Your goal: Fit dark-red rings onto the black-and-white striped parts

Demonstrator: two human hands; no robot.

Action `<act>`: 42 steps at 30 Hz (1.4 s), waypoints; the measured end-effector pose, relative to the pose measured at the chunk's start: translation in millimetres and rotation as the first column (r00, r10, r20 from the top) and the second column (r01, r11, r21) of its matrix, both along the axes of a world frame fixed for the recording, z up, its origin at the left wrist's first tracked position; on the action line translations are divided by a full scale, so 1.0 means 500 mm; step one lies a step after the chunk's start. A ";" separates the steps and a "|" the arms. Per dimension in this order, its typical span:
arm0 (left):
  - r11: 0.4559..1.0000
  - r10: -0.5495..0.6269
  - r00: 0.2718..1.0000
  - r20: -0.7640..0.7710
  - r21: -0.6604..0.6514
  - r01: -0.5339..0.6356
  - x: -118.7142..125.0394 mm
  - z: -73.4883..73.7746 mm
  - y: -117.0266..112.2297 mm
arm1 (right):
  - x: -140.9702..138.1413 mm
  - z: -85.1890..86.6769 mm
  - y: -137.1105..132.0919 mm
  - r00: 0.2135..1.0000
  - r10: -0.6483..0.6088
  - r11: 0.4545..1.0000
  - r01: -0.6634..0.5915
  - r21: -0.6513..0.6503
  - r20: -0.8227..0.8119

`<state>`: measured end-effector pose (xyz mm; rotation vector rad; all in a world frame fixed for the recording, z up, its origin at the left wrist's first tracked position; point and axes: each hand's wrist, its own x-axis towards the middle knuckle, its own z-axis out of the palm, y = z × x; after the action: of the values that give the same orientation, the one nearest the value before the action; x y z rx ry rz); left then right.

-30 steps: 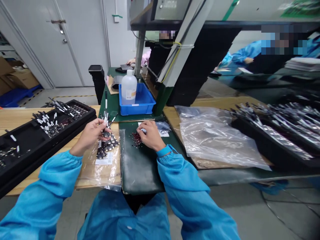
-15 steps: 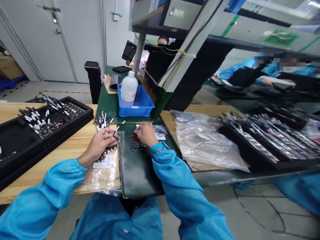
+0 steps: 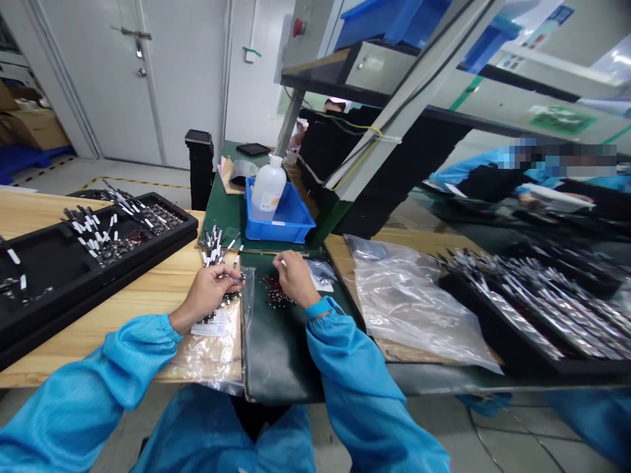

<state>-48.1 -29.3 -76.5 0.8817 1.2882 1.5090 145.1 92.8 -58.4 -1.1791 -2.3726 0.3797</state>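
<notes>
My left hand (image 3: pixel 211 292) is closed in a pinch on a small circuit strip (image 3: pixel 240 278), with a thin light-tipped tail pointing up from it. Under and behind that hand lies a bunch of similar black-and-white strips (image 3: pixel 213 242), on a clear plastic bag (image 3: pixel 207 364) with a white label (image 3: pixel 210 326). My right hand (image 3: pixel 296 279) has thumb and fingertips pressed together just above a loose pile of tiny dark-red and white parts (image 3: pixel 277 293) on the green mat (image 3: pixel 276 361). Whatever its fingertips may hold is too small to make out.
At the left, a black tray (image 3: pixel 44 263) carries more strips. Behind my hands a blue bin (image 3: pixel 298 223) holds a white bottle (image 3: pixel 269 187). To the right lie a clear plastic sheet (image 3: pixel 414 295) and black trays of strips (image 3: pixel 522 309). A slanted post (image 3: pixel 374 151) rises behind; co-workers sit beyond.
The camera view has shifted, so the bench appears slightly lower and further right. The left fingers have drawn into a tighter pinch on the strip. The right hand stays by the pile.
</notes>
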 end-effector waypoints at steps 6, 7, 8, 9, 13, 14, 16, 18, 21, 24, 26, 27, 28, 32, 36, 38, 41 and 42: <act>0.998 -0.046 0.997 -0.061 -0.049 0.043 0.007 0.011 -0.010 | 0.017 0.003 -0.059 0.876 0.342 0.901 -0.409 -0.147 -0.341; 0.998 -0.053 0.996 -0.075 -0.050 0.050 0.009 0.014 -0.012 | 0.015 -0.001 -0.065 0.868 0.355 0.893 -0.424 -0.147 -0.348; 0.997 -0.059 0.994 -0.088 -0.048 0.055 0.010 0.015 -0.014 | 0.014 -0.005 -0.069 0.863 0.367 0.890 -0.434 -0.137 -0.347; 0.997 -0.063 0.993 -0.099 -0.044 0.059 0.011 0.017 -0.015 | 0.012 -0.009 -0.071 0.860 0.379 0.890 -0.440 -0.121 -0.340; 0.996 -0.073 0.990 -0.123 -0.050 0.067 0.014 0.016 -0.017 | 0.010 -0.018 -0.070 0.853 0.407 0.891 -0.450 -0.066 -0.326; 0.996 -0.073 0.989 -0.130 -0.053 0.067 0.014 0.016 -0.017 | 0.010 -0.019 -0.069 0.852 0.409 0.892 -0.449 -0.053 -0.327; 0.996 -0.074 0.986 -0.152 -0.056 0.066 0.014 0.015 -0.017 | 0.012 -0.019 -0.068 0.849 0.415 0.893 -0.448 -0.029 -0.328; 0.996 -0.078 0.980 -0.183 -0.061 0.067 0.014 0.015 -0.018 | 0.012 -0.020 -0.068 0.847 0.421 0.894 -0.449 -0.011 -0.324; 0.995 -0.089 0.971 -0.221 -0.073 0.074 0.013 0.016 -0.018 | 0.011 -0.022 -0.068 0.843 0.436 0.890 -0.456 0.012 -0.315; 0.993 -0.093 0.970 -0.225 -0.092 0.074 0.012 0.020 -0.018 | 0.011 -0.023 -0.069 0.836 0.449 0.886 -0.463 0.031 -0.315; 0.992 -0.089 0.973 -0.214 -0.108 0.067 0.013 0.024 -0.018 | 0.013 -0.020 -0.071 0.829 0.454 0.883 -0.467 0.043 -0.327; 0.992 -0.086 0.975 -0.204 -0.113 0.064 0.013 0.026 -0.018 | 0.013 -0.018 -0.073 0.825 0.453 0.884 -0.463 0.056 -0.337; 0.991 -0.081 0.978 -0.192 -0.116 0.060 0.014 0.028 -0.018 | 0.014 -0.015 -0.075 0.821 0.453 0.886 -0.457 0.075 -0.349; 0.989 -0.088 0.989 -0.120 -0.133 0.072 0.017 0.035 -0.020 | 0.011 -0.006 -0.082 0.801 0.451 0.892 -0.413 0.183 -0.393; 0.984 -0.128 0.990 -0.062 -0.130 0.120 0.021 0.038 -0.022 | 0.000 -0.011 -0.086 0.780 0.474 0.880 -0.408 0.242 -0.409; 0.983 -0.147 0.987 -0.068 -0.123 0.138 0.022 0.038 -0.023 | -0.004 -0.015 -0.086 0.766 0.494 0.869 -0.425 0.252 -0.412; 0.983 -0.155 0.983 -0.094 -0.117 0.144 0.020 0.033 -0.023 | -0.008 -0.018 -0.086 0.746 0.523 0.852 -0.446 0.274 -0.413; 0.984 -0.156 0.981 -0.112 -0.110 0.143 0.018 0.031 -0.023 | -0.009 -0.018 -0.086 0.741 0.529 0.848 -0.449 0.280 -0.413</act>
<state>-38.9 -40.8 -61.1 0.9927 1.3421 1.2782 140.6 49.5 -67.2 -0.2975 -2.1746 0.5605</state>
